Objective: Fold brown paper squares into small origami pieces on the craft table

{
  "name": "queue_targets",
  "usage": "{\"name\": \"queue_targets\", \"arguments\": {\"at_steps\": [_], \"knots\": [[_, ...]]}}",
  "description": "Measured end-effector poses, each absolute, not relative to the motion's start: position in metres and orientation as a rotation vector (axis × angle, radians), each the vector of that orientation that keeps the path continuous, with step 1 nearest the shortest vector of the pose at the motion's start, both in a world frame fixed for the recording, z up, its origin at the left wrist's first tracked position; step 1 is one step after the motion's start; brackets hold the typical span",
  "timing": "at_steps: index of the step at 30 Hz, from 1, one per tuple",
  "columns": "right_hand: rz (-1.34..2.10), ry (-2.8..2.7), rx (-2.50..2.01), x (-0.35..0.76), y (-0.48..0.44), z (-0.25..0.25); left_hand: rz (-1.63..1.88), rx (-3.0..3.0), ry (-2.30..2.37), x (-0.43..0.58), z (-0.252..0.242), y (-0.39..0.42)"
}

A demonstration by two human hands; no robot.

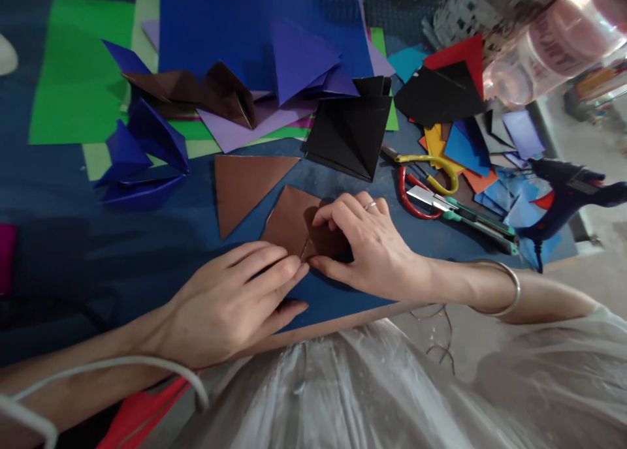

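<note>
A piece of brown folded paper lies on the blue table surface near its front edge, with a seam running towards me. Stretched out, the fingers of my left hand rest on its lower left part, fingertips by the seam. My right hand, with a ring on one finger, curls over the right part of the paper, thumb at the near edge and fingers on top. Just beyond, a brown paper triangle lies flat. Part of the folded paper is hidden under both hands.
Scissors, a box cutter and a glue gun lie to the right. Black folded paper, blue folded paper and green sheets spread behind. A plastic bottle stands at the upper right.
</note>
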State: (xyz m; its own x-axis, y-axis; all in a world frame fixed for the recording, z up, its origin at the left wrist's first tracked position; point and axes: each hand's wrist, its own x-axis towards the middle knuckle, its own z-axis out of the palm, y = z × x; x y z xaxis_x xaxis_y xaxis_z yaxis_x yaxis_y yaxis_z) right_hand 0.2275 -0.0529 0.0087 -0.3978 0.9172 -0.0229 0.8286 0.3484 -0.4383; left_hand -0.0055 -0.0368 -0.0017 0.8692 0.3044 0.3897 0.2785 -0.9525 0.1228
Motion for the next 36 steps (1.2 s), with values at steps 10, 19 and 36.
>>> {"name": "queue_targets", "arguments": {"at_steps": [10,19,36], "knots": [[0.721,-2.384,-1.496,0.24,-0.047,0.013,0.598,2.979,0.44,-0.008,-0.002,-0.036],[0.953,-2.348,-1.42,0.251,-0.04,0.024,0.59,2.929,0.459,-0.014,-0.012,-0.04],[0.963,-2.371,-1.367,0.254,-0.039,0.024,0.575,2.939,0.329,-0.017,0.004,-0.035]]}}
